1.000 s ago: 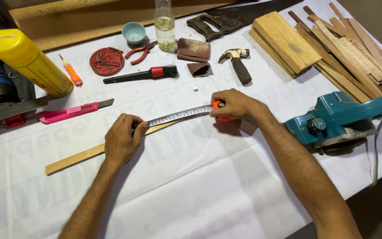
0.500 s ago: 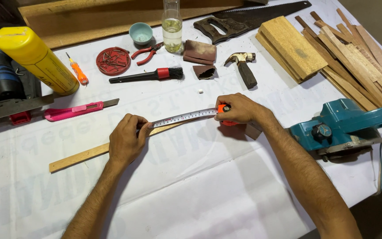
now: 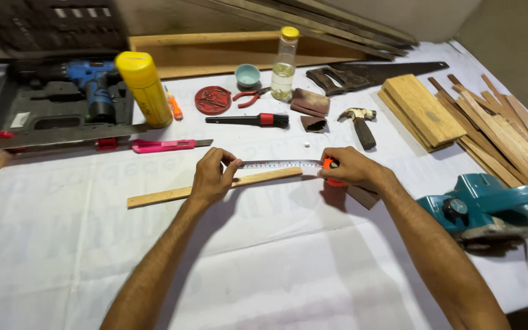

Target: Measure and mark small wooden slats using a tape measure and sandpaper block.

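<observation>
The white-covered table (image 3: 264, 269) fills the frame, and the biggest tools sit at its edges: your teal electric planer (image 3: 490, 208) at lower right, the open drill case (image 3: 50, 104) with a blue drill (image 3: 96, 85) in it at upper left, and a long shallow wooden tray (image 3: 215, 52) along the top, its contents out of view from here. At centre lies the thin wooden strip (image 3: 215, 188), running from left of centre up towards the middle. Your left hand (image 3: 212, 177) is closed over the strip and pinches the free end of the measuring tape blade (image 3: 279, 164) against it; your right hand (image 3: 352, 168) is clamped on the orange tape case (image 3: 332, 171) just past the strip's right end.

The blade looks slightly bowed and sits along the strip's far edge rather than flat on it, so your reading could come out off. If your left pinch loosens, the blade will likely snap back towards the case and nudge the light strip across the smooth cover.

Containers, at upper centre: the clear bottle (image 3: 284, 64) with a yellow cap is roughly a third full of pale liquid, the red round lid (image 3: 212, 100) holds a heap of small nails, and the small blue bowl (image 3: 247, 74) shows nothing you can make out
</observation>
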